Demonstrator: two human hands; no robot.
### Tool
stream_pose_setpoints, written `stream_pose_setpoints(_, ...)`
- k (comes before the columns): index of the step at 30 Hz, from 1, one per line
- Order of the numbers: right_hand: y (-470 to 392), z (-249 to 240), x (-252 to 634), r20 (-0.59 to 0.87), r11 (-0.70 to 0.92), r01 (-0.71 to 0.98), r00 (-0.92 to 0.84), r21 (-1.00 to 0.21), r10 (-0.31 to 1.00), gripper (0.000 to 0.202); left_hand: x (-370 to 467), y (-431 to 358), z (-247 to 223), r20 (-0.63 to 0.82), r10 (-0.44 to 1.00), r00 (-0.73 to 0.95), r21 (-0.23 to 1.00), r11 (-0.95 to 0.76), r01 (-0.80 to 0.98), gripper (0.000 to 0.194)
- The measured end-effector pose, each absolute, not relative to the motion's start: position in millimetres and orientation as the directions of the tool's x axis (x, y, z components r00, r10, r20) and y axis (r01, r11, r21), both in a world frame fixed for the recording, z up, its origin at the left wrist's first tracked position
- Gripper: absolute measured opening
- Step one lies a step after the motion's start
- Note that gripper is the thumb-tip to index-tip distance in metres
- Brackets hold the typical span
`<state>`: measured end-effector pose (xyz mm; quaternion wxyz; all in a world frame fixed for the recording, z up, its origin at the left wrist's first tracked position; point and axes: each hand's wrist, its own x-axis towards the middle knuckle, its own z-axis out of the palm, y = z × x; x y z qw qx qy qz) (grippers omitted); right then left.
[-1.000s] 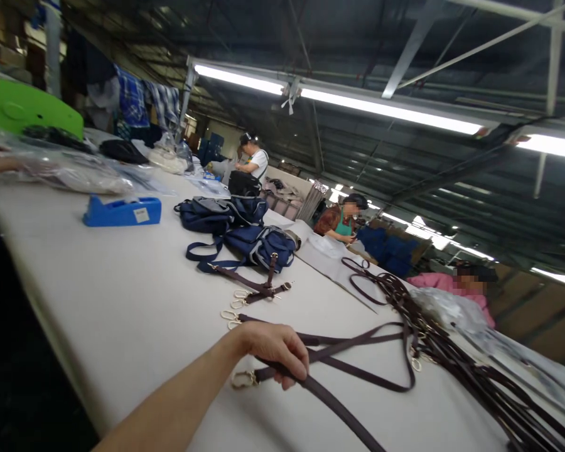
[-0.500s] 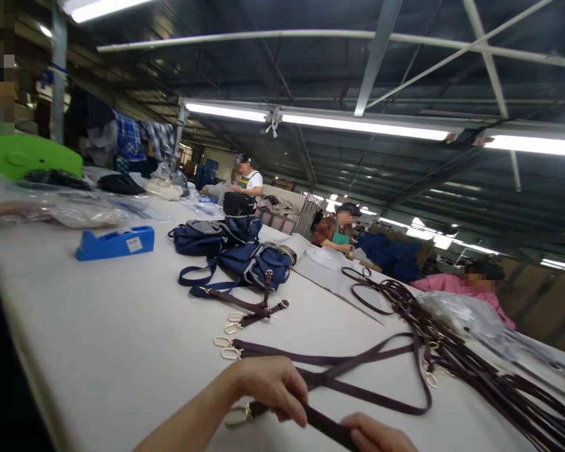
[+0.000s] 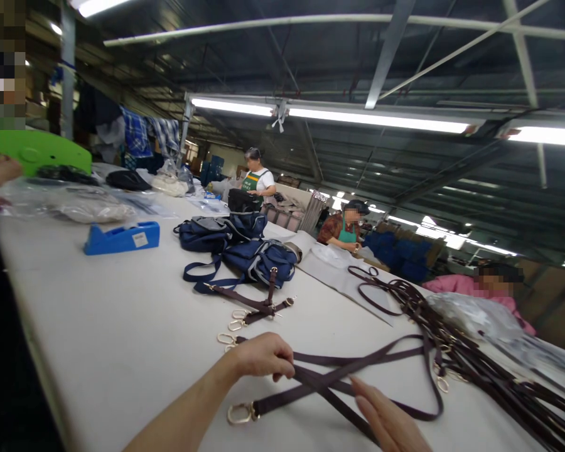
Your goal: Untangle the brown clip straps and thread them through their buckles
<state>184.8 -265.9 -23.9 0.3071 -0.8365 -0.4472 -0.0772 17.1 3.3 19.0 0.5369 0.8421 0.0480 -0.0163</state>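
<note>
My left hand (image 3: 266, 356) is closed, its curled fingers at a dark brown strap (image 3: 335, 402) that runs from them down to the right, past my right hand. My right hand (image 3: 388, 414) is open, fingers straight, beside that strap at the bottom edge. A gold-coloured snap hook (image 3: 241, 413) ends another brown strap (image 3: 282, 399) lying on the white table (image 3: 136, 351). Two more hooks lie just behind my left hand, partly hidden by it. Farther back, short brown straps with buckles (image 3: 254, 306) rest near navy bags.
Navy bags (image 3: 258, 262) stand mid-table, with a blue tape dispenser (image 3: 122, 238) to the left. Many brown straps (image 3: 489, 383) are heaped on the right beside clear plastic (image 3: 471, 314). Several people work around the table; another person's hand (image 3: 0, 176) is at far left.
My left hand has moved slightly up and left, uncovering the hooked strap's end. My right hand has straightened its fingers and let go of the strap.
</note>
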Motion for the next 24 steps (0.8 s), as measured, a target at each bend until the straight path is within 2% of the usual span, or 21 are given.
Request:
stream_pose_setpoints(2,-217.8,-21.9,148.8,0.313,-0.314,0.754,0.559,-0.577,0.768,0.049,19.5,-3.3,14.4,-0.067,0.038,0.997,0.920,-0.386,0.076,0.008)
stream_pose_setpoints(4,-184.8,-22.3,125.8,0.271,-0.222,0.795,0.432,-0.565,0.860,0.043,21.4,-3.4,9.3,-0.061,0.033,0.998,0.903,-0.424,0.069,0.012)
stream_pose_setpoints(7,-169.7,-35.7,121.3,0.292,-0.172,0.763,0.431,-0.623,0.854,0.048,27.7,10.4,4.6,0.010,0.190,0.982,0.779,-0.617,0.111,0.025)
stream_pose_setpoints(9,-174.1,-50.6,131.3,0.281,-0.154,0.652,0.512,-0.742,0.811,0.051,37.6,24.0,4.1,0.118,0.355,0.927,0.668,-0.719,0.190,0.033)
stream_pose_setpoints(11,-180.1,-62.7,143.1,0.233,-0.125,0.516,0.573,-0.848,0.785,0.053,53.2,35.4,4.1,0.212,0.429,0.878,0.564,-0.787,0.249,0.035)
stream_pose_setpoints(14,-182.5,-68.3,155.8,0.143,-0.070,0.332,0.577,-0.941,0.804,0.057,82.6,42.8,1.0,0.264,0.379,0.887,0.419,-0.873,0.248,0.033)
stream_pose_setpoints(16,-180.3,-66.8,161.1,0.060,-0.056,0.200,0.529,-0.978,0.847,0.059,100.6,43.0,-3.2,0.265,0.341,0.902,0.365,-0.901,0.234,0.028)
stream_pose_setpoints(20,-178.1,-66.0,171.0,-0.056,-0.021,-0.076,0.503,-0.997,0.862,0.061,118.6,43.2,-7.8,0.300,0.358,0.884,0.371,-0.898,0.238,0.022)
stream_pose_setpoints(24,-180.0,-67.3,178.1,-0.048,0.125,-0.263,0.566,-0.957,0.823,0.061,112.6,38.3,0.9,0.376,0.434,0.819,0.527,-0.827,0.196,0.019)
